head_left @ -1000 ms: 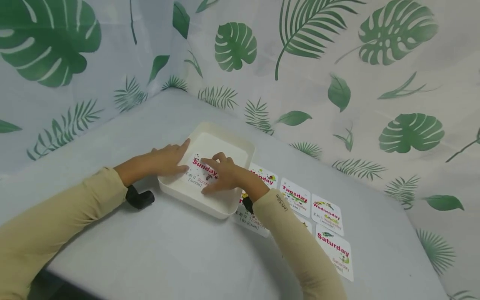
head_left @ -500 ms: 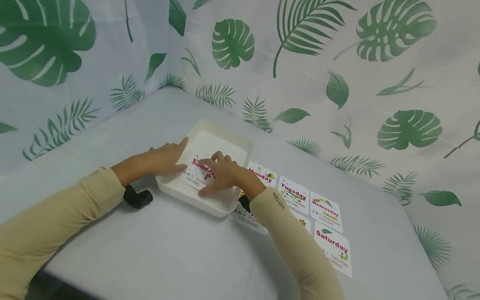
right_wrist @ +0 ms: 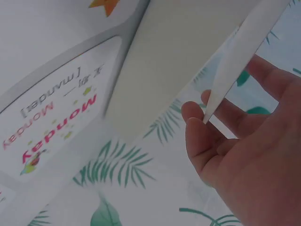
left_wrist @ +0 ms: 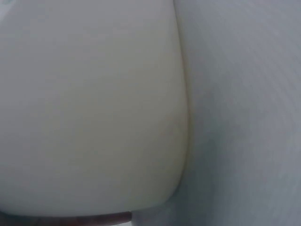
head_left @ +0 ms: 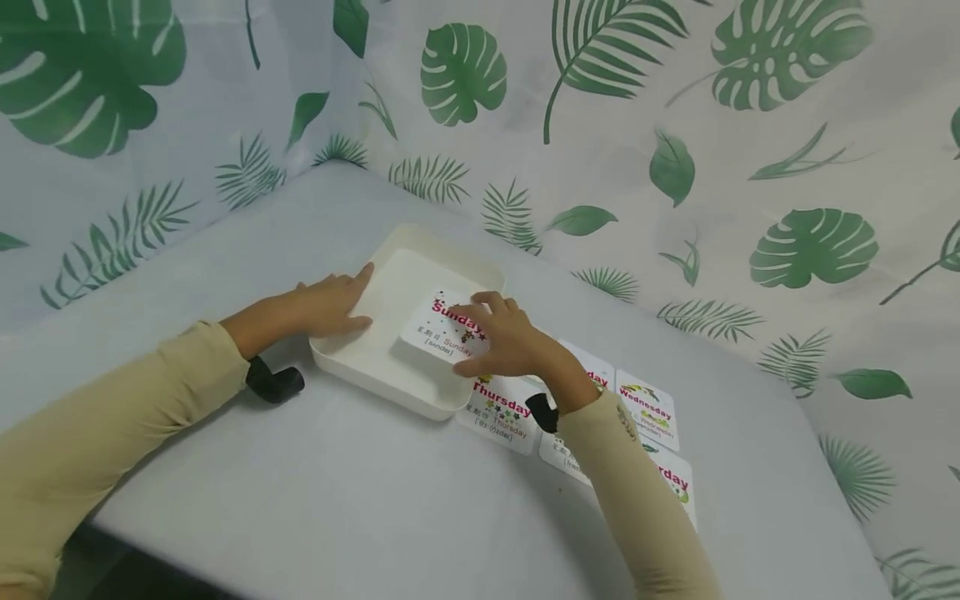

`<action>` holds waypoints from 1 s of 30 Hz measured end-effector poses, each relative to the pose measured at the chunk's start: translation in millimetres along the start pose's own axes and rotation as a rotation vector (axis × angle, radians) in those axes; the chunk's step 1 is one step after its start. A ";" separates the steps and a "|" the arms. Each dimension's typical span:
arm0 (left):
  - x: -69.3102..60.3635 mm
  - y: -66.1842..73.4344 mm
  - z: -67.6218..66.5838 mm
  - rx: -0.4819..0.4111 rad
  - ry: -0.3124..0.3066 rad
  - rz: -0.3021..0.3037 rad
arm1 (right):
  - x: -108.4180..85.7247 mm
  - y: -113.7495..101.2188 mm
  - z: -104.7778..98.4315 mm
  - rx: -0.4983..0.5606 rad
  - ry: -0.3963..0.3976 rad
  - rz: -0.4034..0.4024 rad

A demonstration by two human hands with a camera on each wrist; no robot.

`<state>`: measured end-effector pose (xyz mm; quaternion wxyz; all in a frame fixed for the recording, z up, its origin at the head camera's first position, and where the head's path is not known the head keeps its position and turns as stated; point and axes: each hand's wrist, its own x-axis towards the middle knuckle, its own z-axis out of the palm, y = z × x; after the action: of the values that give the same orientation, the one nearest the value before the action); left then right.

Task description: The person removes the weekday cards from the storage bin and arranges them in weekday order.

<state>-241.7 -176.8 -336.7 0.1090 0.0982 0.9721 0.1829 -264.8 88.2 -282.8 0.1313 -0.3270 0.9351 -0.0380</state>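
Note:
A white card printed "Sunday" is raised over the shallow white tray, close to the tray's right side. My right hand holds the card by its edges, thumb at the near side and fingers at the far side. In the right wrist view the card appears nearly edge-on between the thumb and fingers of the right hand. My left hand rests on the tray's left rim, thumb and index finger extended. The left wrist view shows the tray's wall but not clearly the hand.
More weekday cards lie in rows to the right of the tray: Thursday, Wednesday, and others partly under the right arm. Monday shows in the right wrist view. A leaf-print curtain stands behind the table.
My right hand has lifted the Sunday card from the tray floor and moved right with it. My left hand stays on the tray rim. The head view has shifted slightly.

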 end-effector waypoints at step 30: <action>-4.0 -2.1 -5.7 0.004 -0.061 0.094 | -218.8 32.7 68.9 0.029 0.050 0.007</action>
<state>-239.5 -181.5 -331.6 0.1299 0.1495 0.9630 0.1828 -101.4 250.9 -305.9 0.1130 -0.3208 0.9385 -0.0593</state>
